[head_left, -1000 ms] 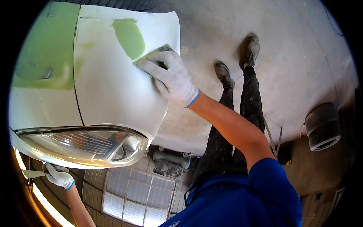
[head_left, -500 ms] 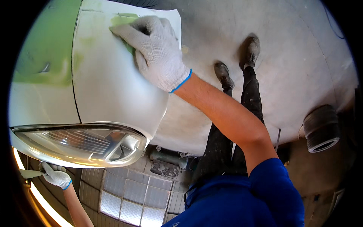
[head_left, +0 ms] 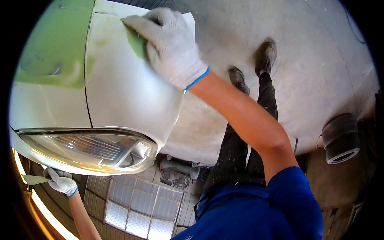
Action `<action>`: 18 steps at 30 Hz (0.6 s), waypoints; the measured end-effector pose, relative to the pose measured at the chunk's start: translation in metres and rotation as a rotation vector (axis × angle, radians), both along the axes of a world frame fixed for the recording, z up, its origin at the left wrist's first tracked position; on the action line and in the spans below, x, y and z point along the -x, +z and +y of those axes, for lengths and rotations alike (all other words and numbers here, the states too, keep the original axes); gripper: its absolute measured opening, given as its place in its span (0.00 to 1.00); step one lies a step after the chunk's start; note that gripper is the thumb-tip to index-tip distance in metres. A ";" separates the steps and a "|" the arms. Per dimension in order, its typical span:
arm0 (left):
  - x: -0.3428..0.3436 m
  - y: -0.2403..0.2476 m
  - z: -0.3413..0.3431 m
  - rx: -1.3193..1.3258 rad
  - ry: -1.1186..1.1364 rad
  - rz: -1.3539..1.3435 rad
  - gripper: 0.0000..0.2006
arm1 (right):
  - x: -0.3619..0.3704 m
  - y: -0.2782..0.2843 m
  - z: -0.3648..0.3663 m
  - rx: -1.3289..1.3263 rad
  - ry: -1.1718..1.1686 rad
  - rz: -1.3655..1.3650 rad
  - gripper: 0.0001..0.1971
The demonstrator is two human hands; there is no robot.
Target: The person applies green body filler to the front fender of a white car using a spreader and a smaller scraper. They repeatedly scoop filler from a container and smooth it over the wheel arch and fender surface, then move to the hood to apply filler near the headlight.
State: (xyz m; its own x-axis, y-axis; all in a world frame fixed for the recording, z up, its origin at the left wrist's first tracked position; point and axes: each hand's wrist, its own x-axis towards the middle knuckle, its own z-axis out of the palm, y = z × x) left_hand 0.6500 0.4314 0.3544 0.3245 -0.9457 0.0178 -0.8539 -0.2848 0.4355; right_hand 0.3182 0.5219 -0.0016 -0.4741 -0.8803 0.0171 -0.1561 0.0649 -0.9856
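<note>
Hand work on a car's front corner, places given from the headlight. Above it, the white fender bears a green filler patch, well apart from the lens. Filler is on the panel; much of the patch is covered by the right hand, so whether it is evenly finished cannot be told; judged from its surroundings, smoothing may remain. The adjoining hood, above the headlight's left part, also carries green. The patch's visible strip slants, its long axis running from upper left to lower right, lower end toward the headlight. The right fingers are bent together over the patch; anything beneath them is hidden. Below the headlight's left part, the left hand pinches a pale spatula, long axis nearly level, blade pointing left.
</note>
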 end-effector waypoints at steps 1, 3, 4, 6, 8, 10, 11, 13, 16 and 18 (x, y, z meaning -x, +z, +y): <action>-0.004 0.004 -0.001 -0.008 -0.001 0.013 0.10 | -0.005 -0.001 0.000 0.007 -0.004 -0.001 0.23; -0.005 0.004 -0.001 -0.006 -0.002 0.007 0.09 | -0.008 0.000 0.009 -0.017 0.047 0.006 0.25; -0.003 0.001 0.000 0.003 -0.001 -0.013 0.09 | -0.005 0.004 0.017 -0.035 0.088 -0.007 0.25; 0.004 -0.004 0.004 0.026 0.008 -0.059 0.10 | 0.003 0.004 0.024 -0.048 0.127 -0.033 0.25; 0.004 -0.002 0.006 0.012 0.013 -0.048 0.10 | 0.010 0.000 0.022 -0.039 0.124 -0.059 0.24; 0.007 -0.002 0.005 0.005 0.011 -0.057 0.10 | 0.015 0.004 0.009 -0.076 0.099 -0.017 0.24; 0.010 -0.005 0.005 0.007 0.010 -0.072 0.10 | 0.014 0.004 0.002 -0.095 0.088 0.003 0.23; 0.008 -0.004 0.004 0.002 -0.004 -0.068 0.11 | 0.007 0.003 -0.003 -0.073 0.059 -0.012 0.23; 0.008 -0.004 0.003 0.006 -0.005 -0.040 0.12 | 0.001 0.004 0.003 -0.058 0.074 0.005 0.23; 0.012 -0.007 0.003 0.032 0.019 -0.028 0.12 | -0.006 -0.003 0.016 -0.035 0.108 0.000 0.24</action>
State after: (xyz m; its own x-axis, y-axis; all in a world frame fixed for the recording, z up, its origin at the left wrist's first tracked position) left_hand 0.6383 0.4343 0.3475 0.3417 -0.9380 0.0578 -0.8606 -0.2876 0.4204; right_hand 0.3241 0.5381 -0.0048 -0.3761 -0.9265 -0.0141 -0.1644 0.0817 -0.9830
